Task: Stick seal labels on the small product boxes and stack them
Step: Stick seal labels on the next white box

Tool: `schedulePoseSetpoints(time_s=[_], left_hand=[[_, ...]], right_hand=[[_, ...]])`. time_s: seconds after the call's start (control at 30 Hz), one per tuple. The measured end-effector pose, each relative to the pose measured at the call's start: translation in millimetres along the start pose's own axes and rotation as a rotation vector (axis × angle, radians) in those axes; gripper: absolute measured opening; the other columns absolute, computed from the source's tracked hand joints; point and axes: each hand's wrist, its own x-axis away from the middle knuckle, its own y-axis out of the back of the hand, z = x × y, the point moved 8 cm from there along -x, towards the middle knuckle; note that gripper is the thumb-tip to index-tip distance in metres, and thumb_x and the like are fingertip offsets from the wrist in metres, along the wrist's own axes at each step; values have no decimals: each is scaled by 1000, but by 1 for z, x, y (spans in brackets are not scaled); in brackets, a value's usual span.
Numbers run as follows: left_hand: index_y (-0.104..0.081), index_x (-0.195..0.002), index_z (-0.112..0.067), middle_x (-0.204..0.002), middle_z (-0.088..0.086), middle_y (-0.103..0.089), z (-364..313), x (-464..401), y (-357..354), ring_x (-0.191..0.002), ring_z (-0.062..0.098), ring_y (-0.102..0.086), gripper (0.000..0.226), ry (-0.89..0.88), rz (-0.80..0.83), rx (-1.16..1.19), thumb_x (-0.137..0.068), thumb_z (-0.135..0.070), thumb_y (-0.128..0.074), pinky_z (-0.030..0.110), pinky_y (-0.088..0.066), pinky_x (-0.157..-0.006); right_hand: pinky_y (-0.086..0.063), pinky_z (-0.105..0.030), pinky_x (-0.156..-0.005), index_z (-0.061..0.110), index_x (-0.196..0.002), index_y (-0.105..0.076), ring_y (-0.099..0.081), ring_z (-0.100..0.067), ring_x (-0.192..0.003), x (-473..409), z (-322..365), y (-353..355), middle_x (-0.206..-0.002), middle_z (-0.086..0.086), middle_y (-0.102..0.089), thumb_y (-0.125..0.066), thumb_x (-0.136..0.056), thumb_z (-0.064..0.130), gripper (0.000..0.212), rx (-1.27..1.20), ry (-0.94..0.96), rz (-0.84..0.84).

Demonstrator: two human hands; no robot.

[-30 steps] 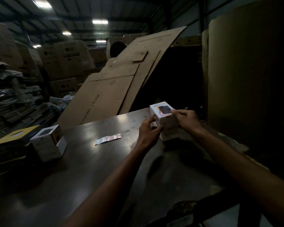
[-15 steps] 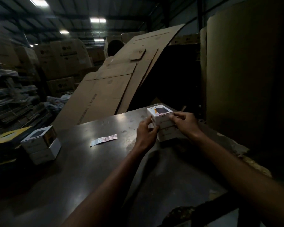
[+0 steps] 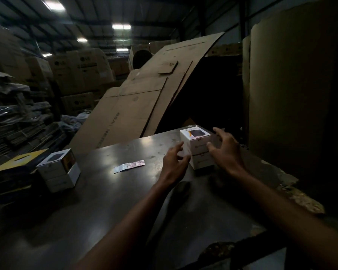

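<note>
A stack of small white product boxes (image 3: 198,147) stands at the far right of the dark table (image 3: 105,201). My left hand (image 3: 175,162) hovers just left of the stack with relaxed fingers, holding nothing. On the stack's right side my right hand (image 3: 225,151) is spread, fingers loose and slightly off the boxes. A strip of seal labels (image 3: 129,166) lies flat on the table to the left of my hands. A second stack of small white boxes (image 3: 58,170) sits near the table's left edge.
Yellow and dark flat packs (image 3: 14,172) are piled at the left edge. Big cardboard sheets (image 3: 144,98) lean behind the table and a tall cardboard panel (image 3: 293,94) stands at right. The table's right edge (image 3: 293,193) is chipped.
Both hands have let go of the top box on the right stack and drawn slightly back, fingers opening. The box stays on the stack.
</note>
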Motion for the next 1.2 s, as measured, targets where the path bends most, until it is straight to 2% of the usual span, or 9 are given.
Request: schedulePoseSetpoints(time_s=[0.1,0.17,0.33,0.47,0.6,0.73,0.87,1.0,1.2], left_hand=[[-50,-145,-19,-136,8,-59,-1,7,17,-110,21,-63,51,-31,-28,-38,-96,-21,-63,37,-56,-87],[-53,-142,-19,-135,6,-61,-3,13,31,-112,19,-62,47,-40,-47,-56,-96,-22,-62,43,-56,-91],[-61,-134,-21,-130,-3,-65,-5,30,75,-108,13,-66,36,-63,-90,-133,-97,-24,-61,21,-49,-83],[-65,-127,-24,-125,-9,-68,7,54,121,-104,9,-66,32,-8,-137,-146,-96,-25,-61,30,-55,-89],[-68,-120,-25,-116,-10,-71,21,86,174,-98,7,-68,28,39,-199,-204,-93,-23,-64,16,-51,-78],[-70,-116,-24,-112,-5,-73,43,122,234,-95,12,-69,29,131,-279,-198,-88,-26,-64,30,-58,-78],[-71,-117,-19,-108,2,-74,67,148,290,-90,8,-66,28,213,-377,-230,-90,-14,-67,3,-45,-65],[-70,-120,-15,-112,5,-73,91,162,332,-92,7,-64,28,273,-447,-236,-93,-14,-66,-1,-41,-62],[-59,-138,-12,-135,11,-62,103,142,361,-119,23,-61,46,273,-433,-272,-92,-11,-62,28,-47,-97]], right_hand=[[-38,-28,-101,17,-142,-52,-50,-24,-123,12,35,3,-135,-7,-56,-67,-89,20,54,106,247,-39],[-37,-27,-104,17,-139,-54,-48,-21,-125,25,54,-2,-135,-5,-56,-66,-90,19,51,96,350,-8],[-40,-33,-111,20,-137,-57,-49,-18,-131,59,85,-29,-137,-2,-58,-67,-89,22,49,67,412,133],[-49,-34,-100,22,-135,-59,-57,-16,-120,87,110,-56,-132,0,-62,-68,-89,23,47,-7,394,237],[-49,-26,-89,25,-131,-62,-61,-10,-107,114,133,-93,-120,7,-64,-70,-88,22,45,-61,331,371],[-52,-26,-88,24,-126,-66,-64,-10,-102,146,166,-140,-116,5,-68,-72,-84,20,43,-129,316,513],[-54,-29,-91,23,-124,-67,-67,-13,-102,171,194,-189,-115,0,-71,-74,-83,21,42,-154,283,639],[-55,-31,-90,19,-127,-64,-66,-17,-103,188,223,-235,-117,-6,-69,-75,-84,23,45,-160,275,733],[-51,-34,-93,18,-138,-53,-64,-24,-109,186,268,-293,-126,-11,-64,-72,-88,28,54,-151,282,733]])
